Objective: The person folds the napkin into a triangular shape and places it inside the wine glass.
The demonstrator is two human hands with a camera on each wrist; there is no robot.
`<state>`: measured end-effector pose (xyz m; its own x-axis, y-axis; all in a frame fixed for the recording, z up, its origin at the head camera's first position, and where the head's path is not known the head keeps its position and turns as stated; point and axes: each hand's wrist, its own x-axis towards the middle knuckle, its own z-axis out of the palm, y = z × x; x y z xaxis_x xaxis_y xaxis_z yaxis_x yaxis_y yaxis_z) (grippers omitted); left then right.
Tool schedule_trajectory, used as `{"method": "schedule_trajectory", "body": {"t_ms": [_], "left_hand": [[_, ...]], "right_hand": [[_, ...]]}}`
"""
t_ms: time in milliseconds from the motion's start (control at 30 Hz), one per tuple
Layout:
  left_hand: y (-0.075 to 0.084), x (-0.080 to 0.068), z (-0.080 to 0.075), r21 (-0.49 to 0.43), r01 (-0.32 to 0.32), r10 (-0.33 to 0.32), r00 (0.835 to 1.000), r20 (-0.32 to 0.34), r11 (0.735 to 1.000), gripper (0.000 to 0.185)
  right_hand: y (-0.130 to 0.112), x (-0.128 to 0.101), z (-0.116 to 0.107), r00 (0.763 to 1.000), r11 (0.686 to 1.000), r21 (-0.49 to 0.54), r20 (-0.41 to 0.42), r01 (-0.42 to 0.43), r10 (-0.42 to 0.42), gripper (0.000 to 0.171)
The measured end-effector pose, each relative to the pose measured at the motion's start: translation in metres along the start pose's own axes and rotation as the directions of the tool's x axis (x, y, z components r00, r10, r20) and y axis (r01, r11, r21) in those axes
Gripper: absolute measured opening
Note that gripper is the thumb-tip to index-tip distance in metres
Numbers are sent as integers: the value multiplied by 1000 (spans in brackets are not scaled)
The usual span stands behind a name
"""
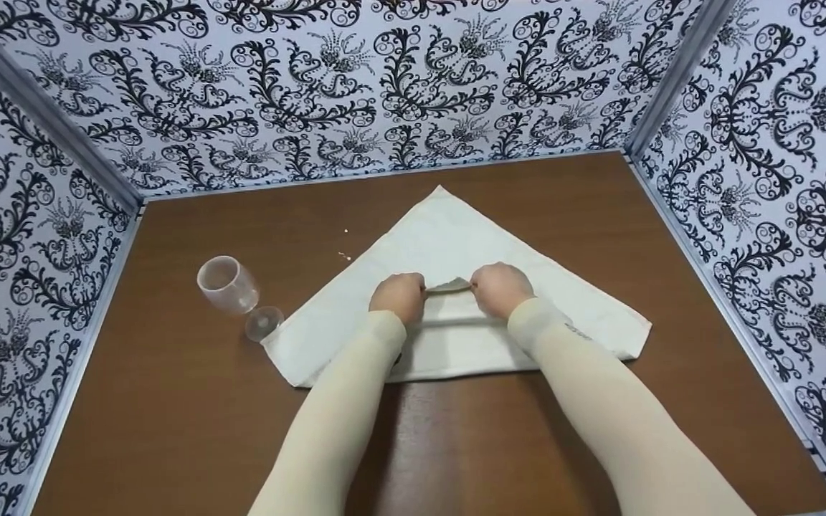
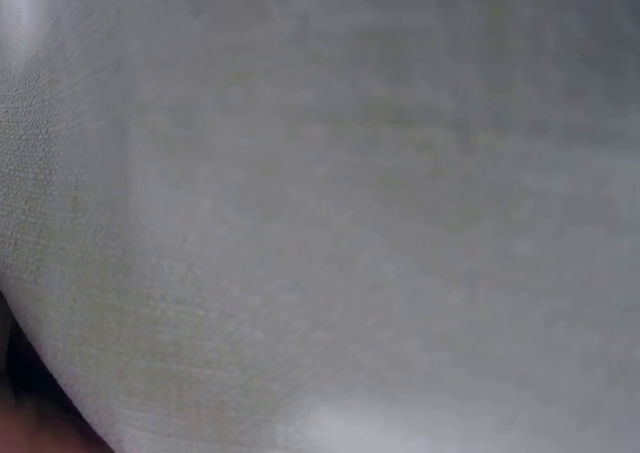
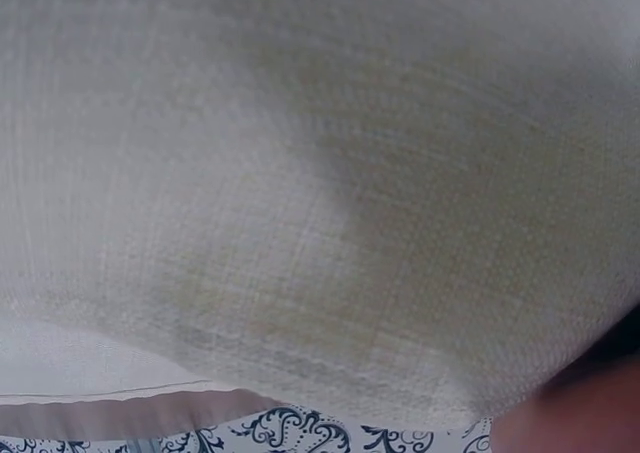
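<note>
A white cloth napkin (image 1: pixel 434 229) lies on the table with one corner pointing at the far wall and a straight edge toward me. My left hand (image 1: pixel 397 297) and right hand (image 1: pixel 500 288) both grip a raised part of it near its middle, a short distance apart. Between them a small strip of cloth is lifted. Cloth (image 2: pixel 350 233) fills nearly all of the left wrist view, with a bit of the hand at the lower left corner. In the right wrist view the cloth (image 3: pixel 300 193) also covers most of the picture. Fingertips are hidden.
A clear stemmed glass (image 1: pixel 230 285) stands to the left, its foot close to the napkin's left corner. Small white specks (image 1: pixel 345 256) lie on the brown table (image 1: pixel 277 222) beside the cloth. Black-and-white patterned walls (image 1: pixel 384 86) enclose the back and sides.
</note>
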<state>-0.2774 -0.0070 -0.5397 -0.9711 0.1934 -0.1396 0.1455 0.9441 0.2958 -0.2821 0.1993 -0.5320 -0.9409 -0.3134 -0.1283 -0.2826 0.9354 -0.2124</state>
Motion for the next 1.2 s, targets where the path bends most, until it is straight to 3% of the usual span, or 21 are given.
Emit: {"method": "schedule_trajectory", "body": {"t_ms": [333,567,733,867,1000,1067,1200], "left_hand": [[0,-1,6,23,-8,8,1000,-26,1000,15],[-1,-6,7,32,-57,58,998,-40,998,25],[3,-1,0,112,-112,116,993,-29,987,26],[7,6,-8,114,-118,128,988,-84,986,25],[11,13,-12,38,-96,101,983,-151,995,25],[11,15,-9,39,-80,85,987,-136,996,25],[10,15,-2,104,-57,61,997,-37,993,26]], "right_hand": [[4,-2,3,999,998,-46,-26,38,-39,24],[3,-6,1,999,998,-35,10,51,-50,25],[1,-5,-7,998,999,-1,26,50,-50,27],[1,2,-13,997,998,37,-70,42,-39,28],[2,11,-16,973,999,26,-226,43,-36,25],[3,13,-13,969,999,16,-241,50,-45,24],[6,12,-6,992,999,-6,-116,54,-54,23]]}}
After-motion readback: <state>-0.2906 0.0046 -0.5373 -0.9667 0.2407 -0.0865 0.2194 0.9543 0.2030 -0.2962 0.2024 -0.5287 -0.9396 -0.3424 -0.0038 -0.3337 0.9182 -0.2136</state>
